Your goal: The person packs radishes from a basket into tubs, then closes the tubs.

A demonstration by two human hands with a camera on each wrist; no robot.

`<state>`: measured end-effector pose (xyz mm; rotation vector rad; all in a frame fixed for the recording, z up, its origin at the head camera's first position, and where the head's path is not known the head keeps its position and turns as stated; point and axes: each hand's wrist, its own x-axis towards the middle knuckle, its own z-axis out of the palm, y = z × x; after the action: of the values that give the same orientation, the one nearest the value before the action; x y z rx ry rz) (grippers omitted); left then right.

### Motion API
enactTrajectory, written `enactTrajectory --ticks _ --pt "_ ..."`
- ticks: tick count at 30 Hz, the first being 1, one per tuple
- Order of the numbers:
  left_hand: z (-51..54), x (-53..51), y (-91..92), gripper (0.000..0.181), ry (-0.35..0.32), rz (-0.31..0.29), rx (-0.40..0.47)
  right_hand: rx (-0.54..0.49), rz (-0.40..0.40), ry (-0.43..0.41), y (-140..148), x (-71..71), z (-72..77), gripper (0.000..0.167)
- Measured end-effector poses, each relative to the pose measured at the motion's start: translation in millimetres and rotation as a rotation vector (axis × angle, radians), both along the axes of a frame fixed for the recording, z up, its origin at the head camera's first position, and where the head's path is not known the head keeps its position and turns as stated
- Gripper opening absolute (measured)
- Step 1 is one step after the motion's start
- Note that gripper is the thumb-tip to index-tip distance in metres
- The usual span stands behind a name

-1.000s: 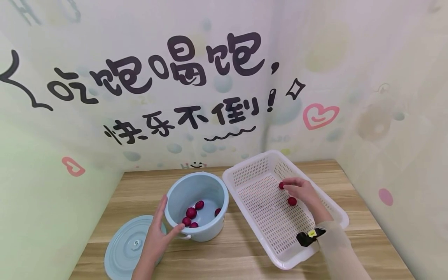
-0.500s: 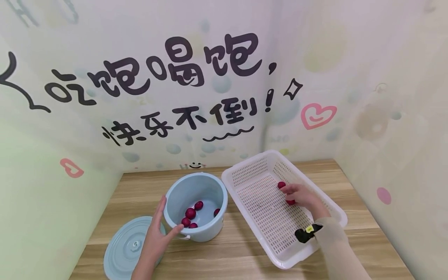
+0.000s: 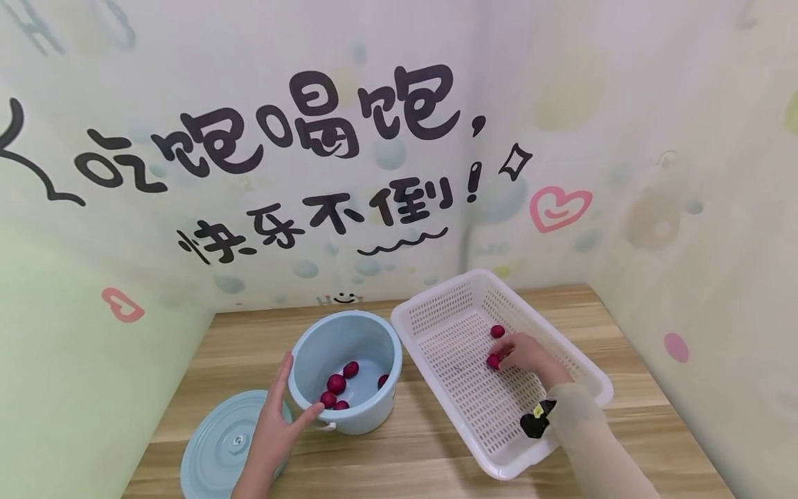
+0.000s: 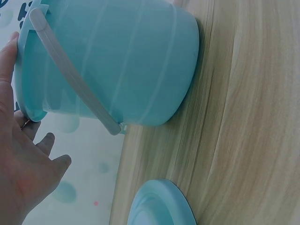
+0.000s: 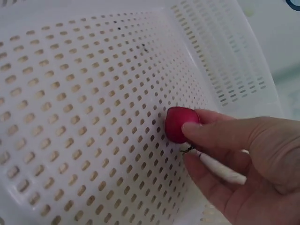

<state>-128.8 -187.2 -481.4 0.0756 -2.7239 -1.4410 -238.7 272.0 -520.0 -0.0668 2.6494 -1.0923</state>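
My right hand pinches a small round red radish between thumb and fingers, low over the floor of a white slotted basket. Another radish lies in the basket just beyond that hand. My left hand rests spread against a light blue bucket, thumb at the near rim and fingers along its left side. Inside the bucket lie several radishes. In the left wrist view, the bucket's pale handle hangs down its side.
A round blue lid lies on the wooden table left of the bucket, partly behind my left forearm. The basket stands close to the bucket's right side. Walls with printed lettering enclose the table at the back and sides.
My right hand has moved from over the farther radish to the nearer one, taken hold of it and shifted it left. My left hand stays at the bucket.
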Motion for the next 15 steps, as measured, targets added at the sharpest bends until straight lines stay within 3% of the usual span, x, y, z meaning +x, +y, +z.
enactTrajectory --ticks 7,15 --pt "-0.3 0.6 0.0 0.099 -0.019 0.006 -0.006 -0.008 0.043 -0.038 -4 -3.5 -2.6 0.025" --pt "-1.1 -0.3 -0.7 0.099 -0.012 0.008 -0.001 -0.080 0.137 0.012 1 -12.8 -6.4 0.028"
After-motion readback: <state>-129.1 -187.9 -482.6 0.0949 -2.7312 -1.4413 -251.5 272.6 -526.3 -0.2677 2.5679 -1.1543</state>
